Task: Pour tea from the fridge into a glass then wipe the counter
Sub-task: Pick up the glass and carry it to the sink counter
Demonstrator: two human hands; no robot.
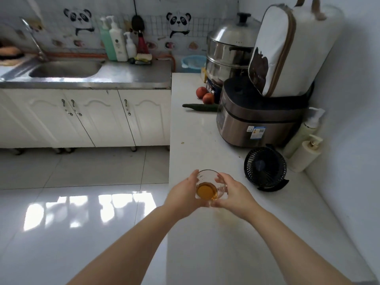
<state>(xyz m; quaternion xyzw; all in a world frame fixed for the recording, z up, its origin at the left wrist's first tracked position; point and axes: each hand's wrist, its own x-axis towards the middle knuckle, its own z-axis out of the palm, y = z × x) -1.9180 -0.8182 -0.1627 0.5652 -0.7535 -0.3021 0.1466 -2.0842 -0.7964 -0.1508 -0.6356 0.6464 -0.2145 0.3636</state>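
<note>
**Q:** Amber tea [206, 190] is sitting low in a clear glass [210, 185] — who is holding it?

**A:** Both hands are cupping it. The left hand [183, 195] is wrapping its left side, the right hand [235, 193] its right side, fingers curled closed around the wall, over the near edge of the white counter [193, 128].

**Q:** How should it be handled?

**A:** Probably by keeping it level and setting it down well in from the edge, clear of the small black fan [265, 168] nearby, leaving bare counter for wiping.

**Q:** Is a cloth showing?

**A:** None near the hands.
</note>
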